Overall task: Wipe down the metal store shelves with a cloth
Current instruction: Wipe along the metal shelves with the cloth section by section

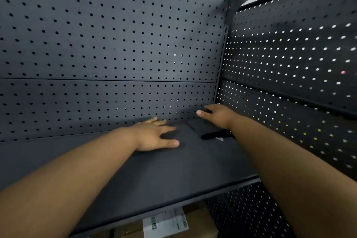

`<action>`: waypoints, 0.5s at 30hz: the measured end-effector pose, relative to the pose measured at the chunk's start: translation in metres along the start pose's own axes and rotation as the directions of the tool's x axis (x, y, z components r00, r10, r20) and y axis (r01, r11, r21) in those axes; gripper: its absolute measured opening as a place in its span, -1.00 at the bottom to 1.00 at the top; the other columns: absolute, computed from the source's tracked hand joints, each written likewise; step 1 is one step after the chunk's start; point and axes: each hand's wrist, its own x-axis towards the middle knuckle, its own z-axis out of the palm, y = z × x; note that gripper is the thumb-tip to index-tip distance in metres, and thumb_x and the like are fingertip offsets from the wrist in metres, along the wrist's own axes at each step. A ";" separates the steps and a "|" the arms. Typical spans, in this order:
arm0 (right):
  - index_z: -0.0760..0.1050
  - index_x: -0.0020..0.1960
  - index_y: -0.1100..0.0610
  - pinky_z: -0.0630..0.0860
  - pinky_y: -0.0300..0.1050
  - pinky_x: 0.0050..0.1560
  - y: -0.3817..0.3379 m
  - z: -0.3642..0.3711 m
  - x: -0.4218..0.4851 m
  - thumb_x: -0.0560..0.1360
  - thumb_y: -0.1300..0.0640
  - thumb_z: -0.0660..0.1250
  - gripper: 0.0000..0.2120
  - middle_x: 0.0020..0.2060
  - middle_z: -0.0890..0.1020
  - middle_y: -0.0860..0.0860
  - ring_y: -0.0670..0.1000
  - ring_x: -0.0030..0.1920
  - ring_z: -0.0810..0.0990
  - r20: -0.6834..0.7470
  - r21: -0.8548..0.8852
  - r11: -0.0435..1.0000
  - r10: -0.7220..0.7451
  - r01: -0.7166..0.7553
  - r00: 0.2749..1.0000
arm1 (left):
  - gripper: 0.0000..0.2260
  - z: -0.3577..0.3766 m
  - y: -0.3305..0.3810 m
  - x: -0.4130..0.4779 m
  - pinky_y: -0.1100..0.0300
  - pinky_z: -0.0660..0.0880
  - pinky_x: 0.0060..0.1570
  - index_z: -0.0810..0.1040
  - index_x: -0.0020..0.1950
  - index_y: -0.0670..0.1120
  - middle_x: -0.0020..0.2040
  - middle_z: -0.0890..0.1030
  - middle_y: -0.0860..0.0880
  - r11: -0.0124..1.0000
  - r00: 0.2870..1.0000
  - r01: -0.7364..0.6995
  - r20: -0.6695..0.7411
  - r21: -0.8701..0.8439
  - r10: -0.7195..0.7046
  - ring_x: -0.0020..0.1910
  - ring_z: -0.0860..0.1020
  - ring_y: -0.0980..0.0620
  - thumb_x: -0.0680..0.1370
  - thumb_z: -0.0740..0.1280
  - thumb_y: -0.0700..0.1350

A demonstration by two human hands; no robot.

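Observation:
The dark grey metal shelf runs across the view below a perforated back panel. My left hand lies flat on the shelf near its back edge, fingers spread and holding nothing. My right hand is in the back right corner and presses down on a dark cloth that lies on the shelf. A fold of the cloth with a small white tag shows beside my wrist. Part of the cloth is hidden under my palm.
A perforated side panel closes the shelf on the right, meeting the back panel at a slotted upright. Below the shelf's front edge sits a cardboard box with a white barcode label.

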 end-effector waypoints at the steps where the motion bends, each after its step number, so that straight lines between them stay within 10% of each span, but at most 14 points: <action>1: 0.38 0.45 0.03 0.24 0.09 0.44 0.000 0.002 -0.001 0.47 -0.43 0.15 -0.27 0.45 0.37 0.00 0.06 0.43 0.33 0.028 0.014 1.000 -0.005 0.004 1.000 | -0.12 0.001 -0.001 -0.002 -0.13 -0.05 0.54 0.03 0.54 0.35 0.62 -0.01 0.13 1.000 1.000 -0.011 0.024 -0.011 0.011 0.60 -0.11 0.02 0.25 -0.06 0.63; 7: 0.62 0.16 0.05 0.46 -0.09 0.18 0.006 0.018 0.009 0.59 -0.03 0.25 -0.73 0.14 0.63 -0.02 0.01 0.13 0.56 0.102 -0.103 0.979 -0.167 0.178 0.981 | -0.19 0.003 -0.005 0.002 0.01 0.07 0.53 0.10 0.54 0.32 0.60 0.09 0.15 0.998 0.996 0.007 0.088 -0.062 -0.001 0.57 0.11 0.07 0.35 0.17 0.56; 15: 0.33 0.47 0.07 0.19 -0.20 0.39 0.028 0.039 0.018 0.65 0.05 0.15 -0.60 0.38 0.35 0.01 0.00 0.38 0.33 0.183 -0.054 0.965 -0.242 0.256 0.953 | -0.22 0.004 -0.004 -0.001 -0.03 0.05 0.53 0.09 0.52 0.37 0.60 0.04 0.18 0.994 0.996 0.030 0.086 -0.102 -0.021 0.57 0.08 0.08 0.35 0.21 0.54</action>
